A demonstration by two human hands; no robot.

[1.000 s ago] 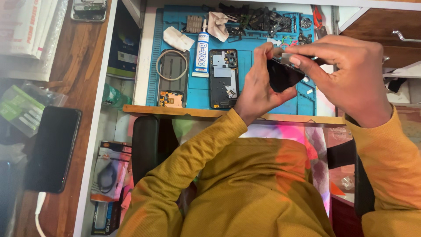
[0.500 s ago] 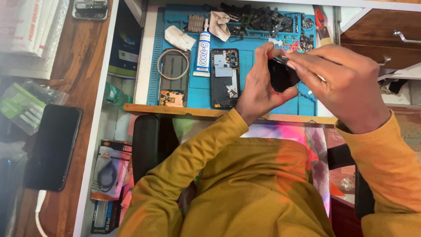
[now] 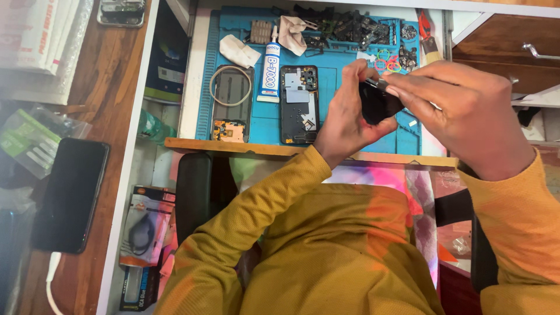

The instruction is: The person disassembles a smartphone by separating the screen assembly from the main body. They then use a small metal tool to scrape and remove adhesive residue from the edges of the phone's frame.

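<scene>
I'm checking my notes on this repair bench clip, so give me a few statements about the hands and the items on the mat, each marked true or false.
1. Both hands hold a small dark part above the blue mat. True.
2. The left hand lies flat on the mat. False: it is raised, gripping the dark part together with the right hand.
3. An opened phone lies on the mat, its insides showing. True.
4. The glue tube stands upright. False: it lies flat on the mat, just left of the opened phone.
5. A black phone lies on the wooden surface at far left. True.
</scene>
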